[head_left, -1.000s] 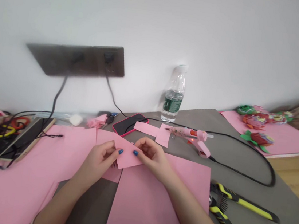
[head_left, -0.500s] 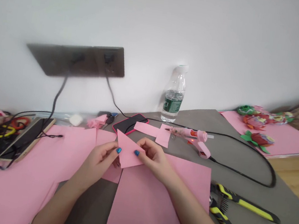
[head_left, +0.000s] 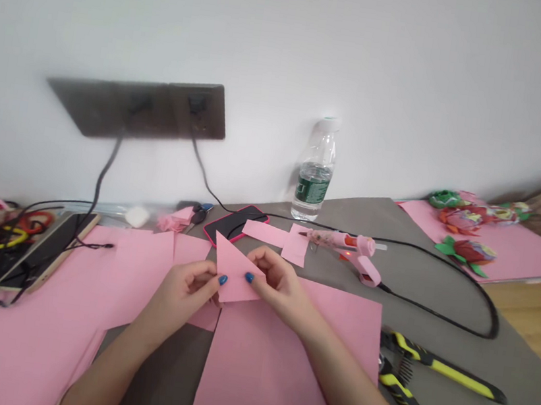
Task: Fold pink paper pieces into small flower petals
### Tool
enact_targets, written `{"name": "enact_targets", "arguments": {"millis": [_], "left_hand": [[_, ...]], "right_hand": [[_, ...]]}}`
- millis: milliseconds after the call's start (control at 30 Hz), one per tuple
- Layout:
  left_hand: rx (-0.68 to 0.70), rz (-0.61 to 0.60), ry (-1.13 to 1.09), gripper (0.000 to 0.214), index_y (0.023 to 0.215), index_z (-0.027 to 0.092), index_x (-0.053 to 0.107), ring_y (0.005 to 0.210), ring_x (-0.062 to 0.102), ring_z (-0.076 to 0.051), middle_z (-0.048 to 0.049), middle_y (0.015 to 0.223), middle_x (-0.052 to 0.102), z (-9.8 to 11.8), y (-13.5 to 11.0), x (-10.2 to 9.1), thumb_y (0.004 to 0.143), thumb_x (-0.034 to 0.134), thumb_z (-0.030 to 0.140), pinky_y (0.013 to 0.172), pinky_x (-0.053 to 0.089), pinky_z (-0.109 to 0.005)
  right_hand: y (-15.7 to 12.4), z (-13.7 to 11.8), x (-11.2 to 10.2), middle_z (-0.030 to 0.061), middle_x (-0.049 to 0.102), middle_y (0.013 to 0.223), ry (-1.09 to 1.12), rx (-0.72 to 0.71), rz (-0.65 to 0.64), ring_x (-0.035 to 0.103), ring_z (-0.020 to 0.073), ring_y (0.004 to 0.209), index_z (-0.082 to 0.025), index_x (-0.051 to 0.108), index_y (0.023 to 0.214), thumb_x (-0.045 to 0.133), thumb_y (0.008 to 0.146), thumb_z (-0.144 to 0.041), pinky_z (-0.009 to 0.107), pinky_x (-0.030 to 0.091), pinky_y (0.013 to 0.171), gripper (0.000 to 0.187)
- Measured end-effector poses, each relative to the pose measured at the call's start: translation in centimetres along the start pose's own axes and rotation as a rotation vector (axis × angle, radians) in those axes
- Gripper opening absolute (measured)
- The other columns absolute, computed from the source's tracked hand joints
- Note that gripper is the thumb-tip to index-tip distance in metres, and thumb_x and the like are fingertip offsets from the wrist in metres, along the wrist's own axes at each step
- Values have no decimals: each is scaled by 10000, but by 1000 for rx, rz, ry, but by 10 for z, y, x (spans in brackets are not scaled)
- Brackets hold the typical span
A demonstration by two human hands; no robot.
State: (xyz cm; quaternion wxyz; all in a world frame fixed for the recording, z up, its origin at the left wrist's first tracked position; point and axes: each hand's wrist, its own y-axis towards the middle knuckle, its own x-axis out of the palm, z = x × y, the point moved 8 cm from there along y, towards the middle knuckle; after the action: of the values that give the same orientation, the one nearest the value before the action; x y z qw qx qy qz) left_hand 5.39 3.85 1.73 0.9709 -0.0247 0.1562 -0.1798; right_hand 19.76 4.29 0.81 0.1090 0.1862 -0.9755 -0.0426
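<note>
A small folded piece of pink paper (head_left: 236,271), roughly triangular, is held up between both hands above a large pink sheet (head_left: 269,362). My left hand (head_left: 189,288) pinches its lower left edge, thumb in front and fingers behind. On the right side of the same piece, my right hand (head_left: 280,283) grips it with the thumb on the front face and the fingers curled behind. Behind the hands lie pink paper strips (head_left: 269,233) and a phone with a red rim (head_left: 249,216). The fingertips behind the paper are hidden.
A pink glue gun (head_left: 352,243) rests right of the strips, its black cable looping right. Yellow-and-black pliers (head_left: 425,389) lie at front right. A water bottle (head_left: 314,175) stands by the wall. More pink sheets (head_left: 35,324), another phone (head_left: 49,250) and paper flowers (head_left: 468,248) flank the workspace.
My left hand has shifted slightly to the right, closer to my right hand. The folded paper has moved a little right with it, its top point now slightly higher.
</note>
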Motion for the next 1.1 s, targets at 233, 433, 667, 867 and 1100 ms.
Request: {"name": "enact_targets", "arguments": {"millis": [233,433,667,867,1100], "left_hand": [[-7,-11,-75,157,883,189,632,703,616,-159,3,731,653,1,1,4,885,574,334,631,481,-225],[-26,66,-77,143,799,198,544,597,609,-149,34,616,586,-4,0,-1,880,583,310,554,471,-224],[14,40,-111,140,955,200,547,600,607,-143,35,656,611,-1,0,-1,903,557,330,597,485,-247],[93,4,-115,95,860,222,505,670,605,-130,36,721,585,7,-1,-2,925,525,289,670,476,-244],[157,36,-85,85,826,213,557,670,552,-125,14,744,545,12,-3,-6,891,504,203,624,459,-211]], "right_hand": [[-3,1,5,19,541,878,-19,21,-64,501,147,760,-196,549,934,635,890,-405,251,381,658,230],[-1,-1,-2,-3,503,792,-46,13,26,440,129,666,-197,536,874,615,899,-438,243,322,584,254],[0,0,-7,-21,484,732,-55,15,64,402,125,617,-206,542,851,626,885,-451,245,282,556,261],[0,2,-11,3,546,786,33,-2,63,472,140,663,-216,600,867,630,878,-393,258,345,604,181],[0,-5,-11,31,586,830,26,-89,70,541,171,740,-213,628,803,618,877,-380,287,429,675,183]]}}
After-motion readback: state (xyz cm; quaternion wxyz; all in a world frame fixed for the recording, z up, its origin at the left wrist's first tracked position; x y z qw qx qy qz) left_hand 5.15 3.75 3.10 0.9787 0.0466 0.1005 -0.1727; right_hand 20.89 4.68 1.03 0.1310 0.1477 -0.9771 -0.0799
